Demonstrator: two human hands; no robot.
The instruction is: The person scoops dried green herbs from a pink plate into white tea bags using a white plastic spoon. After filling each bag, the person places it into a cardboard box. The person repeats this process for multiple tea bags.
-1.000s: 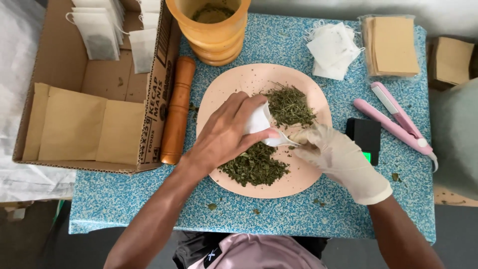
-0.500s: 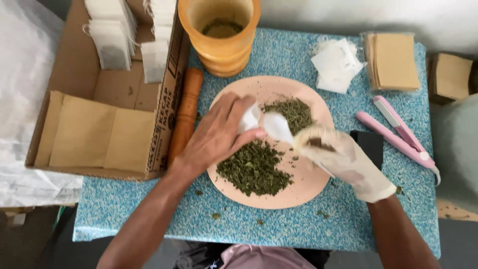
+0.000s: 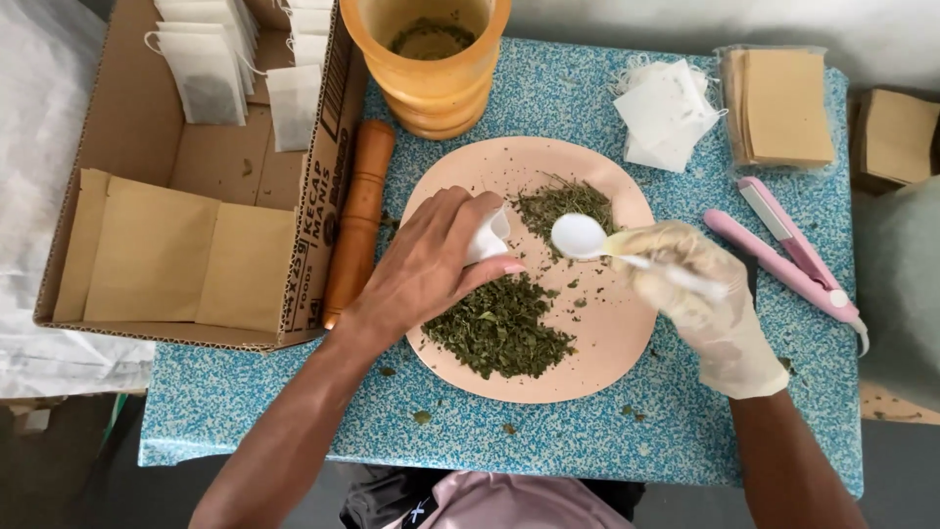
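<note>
Left hand [image 3: 431, 264] fingers clamp a white bag [image 3: 487, 238] over the plate [image 3: 607, 343]; gloved right hand [image 3: 700, 299] grips a spoon [image 3: 580, 236] (bowl just beside the bag).

Open cardboard box [image 3: 127, 137] with tea bags and tan envelopes on table's left edge, wooden pestle [image 3: 358, 220] beside it, yellow-orange mortar [image 3: 434, 69] at far edge, pink sealer [image 3: 788, 250] near right edge, tan envelope stack [image 3: 780, 106] in far right corner.
</note>
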